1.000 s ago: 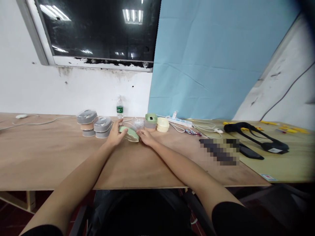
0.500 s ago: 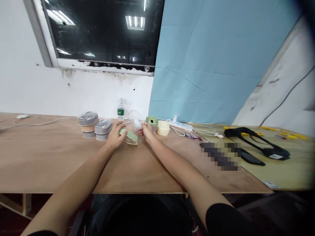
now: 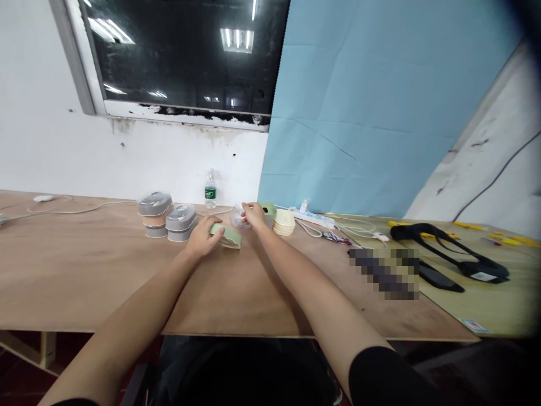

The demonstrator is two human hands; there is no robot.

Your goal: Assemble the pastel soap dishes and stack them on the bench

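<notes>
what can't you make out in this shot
Head view only:
- Clear lid under the right hand: mostly covered by its fingers, shape unclear.
- Green container: near end hidden by the left hand.
- Water bottle label: too small to read.
- Pixelated patch on the table: blurred out.

Single head-worn view, facing forward and down, table [image 3: 84,282] close below

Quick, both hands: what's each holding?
Left hand: closed on the green bowl.
Right hand: closed on a clear lid.
</notes>
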